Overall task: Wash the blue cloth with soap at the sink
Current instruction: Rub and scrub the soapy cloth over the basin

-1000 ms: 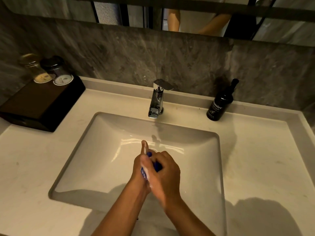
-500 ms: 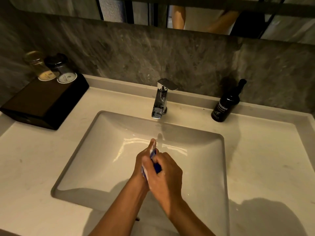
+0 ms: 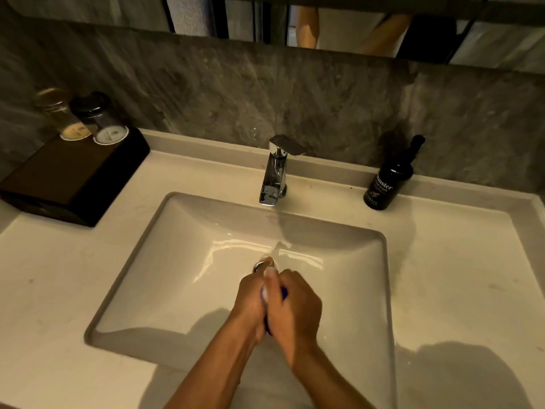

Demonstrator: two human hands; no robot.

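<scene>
Head view: both hands are seen pressed together over the sink [image 3: 182, 261], low in the basin and just in front of the drain [image 3: 260, 265]. The left hand [image 3: 250, 302] and the right hand [image 3: 295, 311] are closed around the cloth [image 3: 283, 291], which is squeezed between them so that only small blue patches are shown at the top and at the heel of the palms. A pale, soapy smear is seen on the fingertips [image 3: 269, 273] where they are raised above the cloth. Both forearms are brought in from the bottom edge. The tap [image 3: 277, 172] is set behind the basin, on the counter [image 3: 457, 276]; whether water is running cannot be told. A dark soap bottle [image 3: 387, 184] is placed to the right of the tap, against the stone wall, well apart from the hands. At the far left a dark box [image 3: 67, 178] is set on the counter, with two capped jars [image 3: 88, 119] standing at its back corner. A mirror strip is seen along the top.
</scene>
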